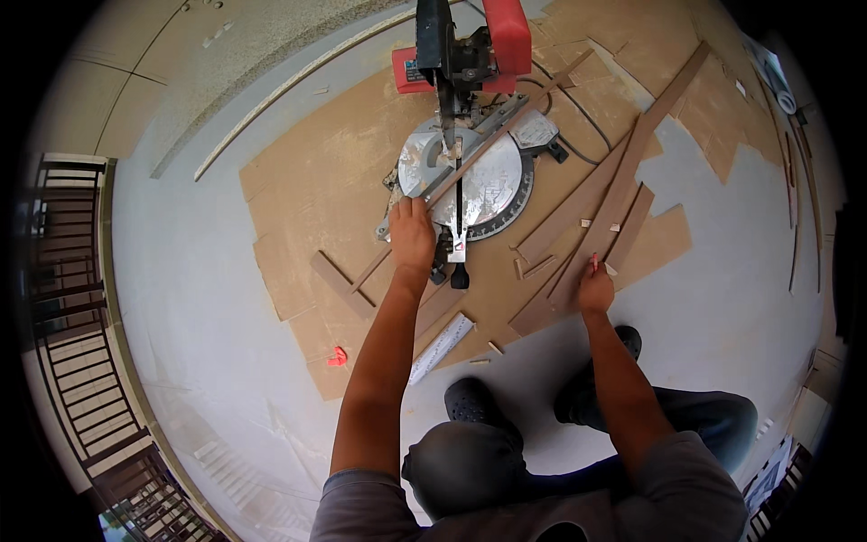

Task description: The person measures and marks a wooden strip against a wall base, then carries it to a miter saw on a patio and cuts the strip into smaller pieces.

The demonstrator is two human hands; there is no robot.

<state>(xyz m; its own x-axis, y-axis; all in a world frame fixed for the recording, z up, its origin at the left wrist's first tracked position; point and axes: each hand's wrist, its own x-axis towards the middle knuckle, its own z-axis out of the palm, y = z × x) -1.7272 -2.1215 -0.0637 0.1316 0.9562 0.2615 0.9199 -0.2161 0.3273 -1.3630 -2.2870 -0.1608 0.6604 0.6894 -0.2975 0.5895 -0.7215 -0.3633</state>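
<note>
A miter saw point(492, 185) with a round silver table and a red and black head point(465, 54) stands in front of me. Across its table, along the fence, lies a long narrow brown wood strip point(492, 140). My left hand point(413, 237) is closed over the strip near the left end of the fence, its fingertips partly hidden. Lower right, my right hand point(596, 291) is closed, with a small red-tipped thing showing at its fingers; its kind cannot be made out. This hand is beside a long brown board point(607, 203) that lies over other boards.
Cardboard sheets point(307, 217) cover the floor under the saw. Several board offcuts point(341, 283), a rolled white sheet point(441, 348) and a red piece point(338, 357) lie about. A black cable point(591, 135) curves behind the saw. A long pale strip point(271, 98) lies far left.
</note>
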